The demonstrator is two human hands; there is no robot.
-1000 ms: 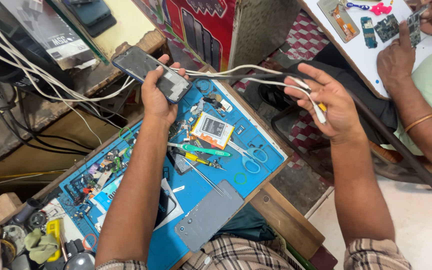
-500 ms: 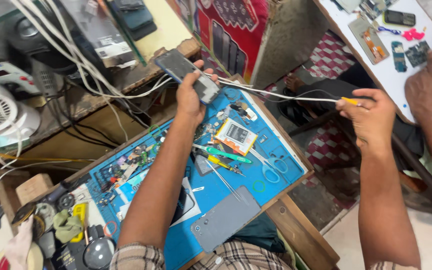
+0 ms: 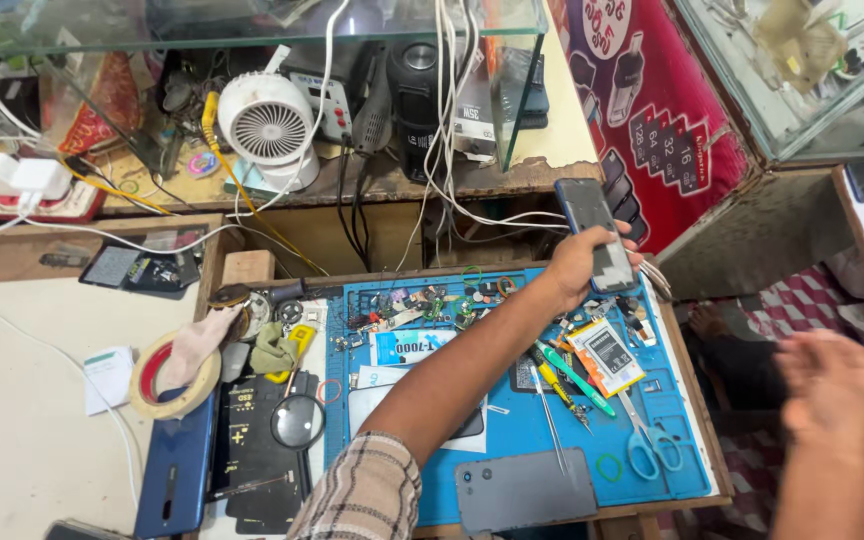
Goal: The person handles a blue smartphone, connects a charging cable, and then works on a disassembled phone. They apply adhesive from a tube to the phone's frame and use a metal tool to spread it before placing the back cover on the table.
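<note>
A dark smartphone [image 3: 594, 232] is held in the left hand [image 3: 577, 268], grip closed around it, above the far right corner of the blue mat [image 3: 512, 420] on the worktop; right hand [image 3: 832, 390] is blurred, open, empty, right of the mat

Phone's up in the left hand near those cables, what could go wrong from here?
The left hand holds the phone at the bench's far edge, white cables alongside; a snag could tug it loose. The right hand is off to the side, blurred, giving no support. A drop might hit the battery and scissors below.
</note>
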